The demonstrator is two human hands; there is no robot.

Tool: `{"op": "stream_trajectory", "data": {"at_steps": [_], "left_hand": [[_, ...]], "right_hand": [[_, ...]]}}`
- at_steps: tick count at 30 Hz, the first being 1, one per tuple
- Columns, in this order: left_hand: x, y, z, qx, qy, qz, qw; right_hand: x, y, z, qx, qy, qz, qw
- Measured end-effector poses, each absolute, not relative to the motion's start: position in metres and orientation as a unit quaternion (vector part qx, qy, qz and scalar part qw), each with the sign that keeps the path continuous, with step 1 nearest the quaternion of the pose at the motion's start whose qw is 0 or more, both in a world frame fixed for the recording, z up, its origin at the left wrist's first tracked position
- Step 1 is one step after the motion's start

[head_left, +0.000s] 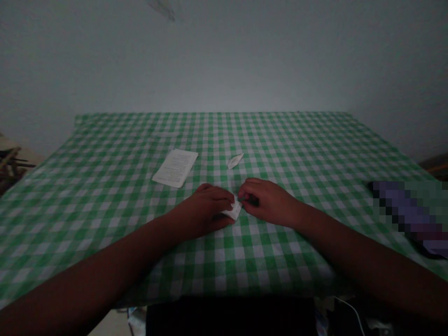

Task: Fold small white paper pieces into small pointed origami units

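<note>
We record a green-and-white gingham check on the tablecloth. The sheet is white, its print reading as fine grey lines. The scrap beyond it is plain white, as is the folded slip. The wall is a flat pale grey with a faint green cast and a dark smudge at the top. On the cloth's right we note a pixelated patch of purple and green blocks, too obscured to identify.

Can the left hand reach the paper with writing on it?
Probably yes. Only the green checked tablecloth lies between the left hand and the printed sheet, though it seems busy with the small folded paper, like the right hand.
</note>
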State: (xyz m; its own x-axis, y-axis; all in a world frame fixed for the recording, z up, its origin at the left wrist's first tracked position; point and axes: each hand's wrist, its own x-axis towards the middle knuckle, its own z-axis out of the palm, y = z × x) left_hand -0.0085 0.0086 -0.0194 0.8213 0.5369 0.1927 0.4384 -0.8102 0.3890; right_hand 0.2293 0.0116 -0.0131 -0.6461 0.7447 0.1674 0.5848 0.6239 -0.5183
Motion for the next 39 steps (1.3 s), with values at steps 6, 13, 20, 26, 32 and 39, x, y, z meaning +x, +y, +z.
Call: {"op": "stream_trajectory", "data": {"at_steps": [6, 13, 20, 26, 32, 39], "left_hand": [[-0.008, 0.009, -0.020, 0.938, 0.261, 0.149, 0.174], [-0.007, 0.008, -0.019, 0.936, 0.269, 0.139, 0.178], [-0.008, 0.008, -0.022, 0.937, 0.260, 0.166, 0.164], [-0.009, 0.009, -0.024, 0.942, 0.241, 0.179, 0.147], [-0.008, 0.010, -0.020, 0.937, 0.250, 0.179, 0.169], [-0.011, 0.007, -0.011, 0.915, 0.264, 0.179, 0.245]], "right_hand": [[0.225, 0.009, -0.016, -0.395, -0.878, 0.202, 0.180], [0.225, 0.011, -0.018, -0.423, -0.869, 0.192, 0.171], [0.235, 0.013, -0.014, -0.314, -0.909, 0.208, 0.180], [0.237, 0.013, -0.013, -0.274, -0.928, 0.195, 0.160], [0.232, 0.012, -0.012, -0.248, -0.945, 0.153, 0.148], [0.228, 0.010, -0.012, -0.275, -0.932, 0.166, 0.166]]}}
